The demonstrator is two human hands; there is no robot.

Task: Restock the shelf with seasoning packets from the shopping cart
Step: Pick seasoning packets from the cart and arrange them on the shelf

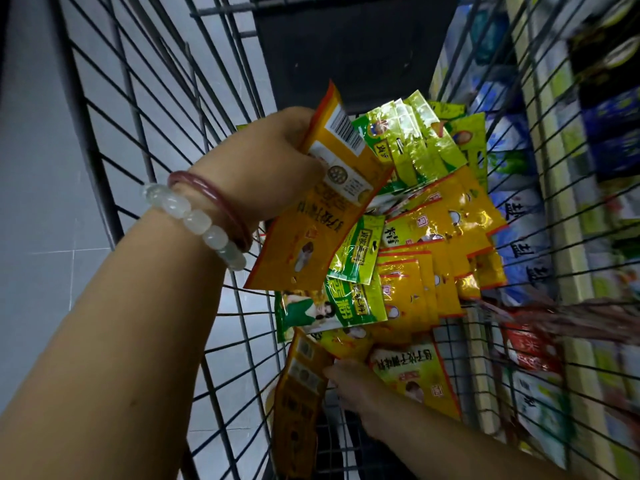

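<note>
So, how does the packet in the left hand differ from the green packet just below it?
The large orange packet is orange-yellow and bigger; the small green packet is green and smaller. The orange one is lifted, gripped by the left hand; the green one lies loose on the pile. The orange one shows a barcode; the green one shows none. Both are glossy and printed.

shelf goods (540,216) blurred, right fingers hidden

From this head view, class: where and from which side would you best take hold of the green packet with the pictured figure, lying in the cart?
Pinch the green packet by its bare left edge, coming from the cart's left wall. It lies flat, and yellow packets overlap its right side, so only that edge looks free.
</note>
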